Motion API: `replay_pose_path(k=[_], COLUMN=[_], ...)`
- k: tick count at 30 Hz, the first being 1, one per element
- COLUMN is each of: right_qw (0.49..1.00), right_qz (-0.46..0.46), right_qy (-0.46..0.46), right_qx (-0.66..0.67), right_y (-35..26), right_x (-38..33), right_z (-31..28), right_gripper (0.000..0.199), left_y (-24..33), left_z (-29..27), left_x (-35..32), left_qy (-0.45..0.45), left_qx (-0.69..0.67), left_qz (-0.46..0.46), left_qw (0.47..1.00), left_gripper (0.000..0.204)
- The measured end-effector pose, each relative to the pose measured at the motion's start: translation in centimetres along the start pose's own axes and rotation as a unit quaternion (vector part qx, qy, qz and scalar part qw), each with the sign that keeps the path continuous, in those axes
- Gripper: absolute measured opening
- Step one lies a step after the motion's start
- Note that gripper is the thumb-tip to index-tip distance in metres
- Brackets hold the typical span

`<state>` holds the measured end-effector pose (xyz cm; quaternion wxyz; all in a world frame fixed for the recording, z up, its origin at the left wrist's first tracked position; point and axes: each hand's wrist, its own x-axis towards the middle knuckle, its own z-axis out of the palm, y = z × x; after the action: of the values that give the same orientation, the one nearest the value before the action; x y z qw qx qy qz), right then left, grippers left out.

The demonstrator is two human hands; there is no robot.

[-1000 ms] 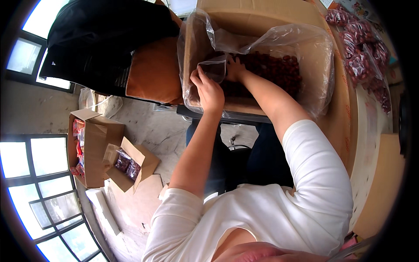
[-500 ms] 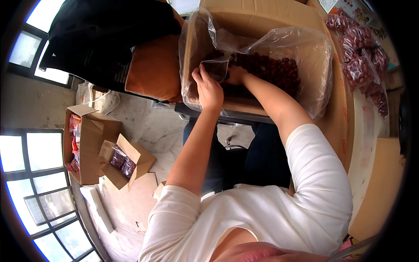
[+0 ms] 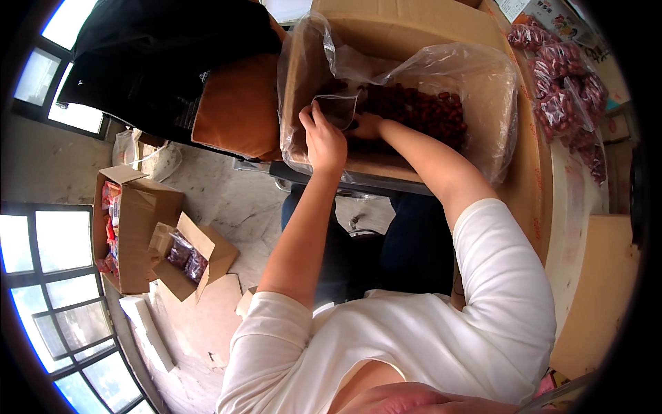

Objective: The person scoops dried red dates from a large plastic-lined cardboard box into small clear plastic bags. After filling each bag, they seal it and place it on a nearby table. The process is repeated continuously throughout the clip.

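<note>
Since a second ago the left hand (image 3: 323, 138) has shifted little, still pinching the rim of the small clear pouch (image 3: 336, 110), while the right hand (image 3: 365, 125) has slid lower beside it. The pouch stands with its long axis roughly upright, mouth toward the person, see-through and glossy. It sits inside the large plastic liner bag (image 3: 476, 83) of the cardboard box (image 3: 386, 27), among dark red dried dates (image 3: 420, 110). Left fingers are closed on the pouch edge; the right hand's grip is hidden, cannot tell.
</note>
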<state>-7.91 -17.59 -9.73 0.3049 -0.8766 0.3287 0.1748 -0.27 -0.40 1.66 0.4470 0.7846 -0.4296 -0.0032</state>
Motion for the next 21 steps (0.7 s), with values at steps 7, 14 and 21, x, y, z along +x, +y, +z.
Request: replay_pose_path(k=[7,14,21], right_qw=[0.989,0.993,0.991], right_qz=[0.038,0.035,0.018], right_qy=[-0.125,-0.114,-0.125], right_qx=[-0.064,-0.008,0.040], right_y=[-1.6,-1.6,0.2], right_x=[-2.9,-3.8,-2.7], right_z=[-1.3,-1.3,0.0], right_gripper=[0.099,0.097,0.110], left_y=[0.0,-0.1,-0.5], left_z=[-0.2,0.0,-0.2], left_x=[0.1,0.0,-0.3], left_qy=[-0.003,-0.002,-0.012], left_qx=[0.022,0.014,0.001], left_qz=[0.014,0.014,0.027], left_qw=[1.000,1.000,1.000], left_gripper=[0.048,0.048,0.048])
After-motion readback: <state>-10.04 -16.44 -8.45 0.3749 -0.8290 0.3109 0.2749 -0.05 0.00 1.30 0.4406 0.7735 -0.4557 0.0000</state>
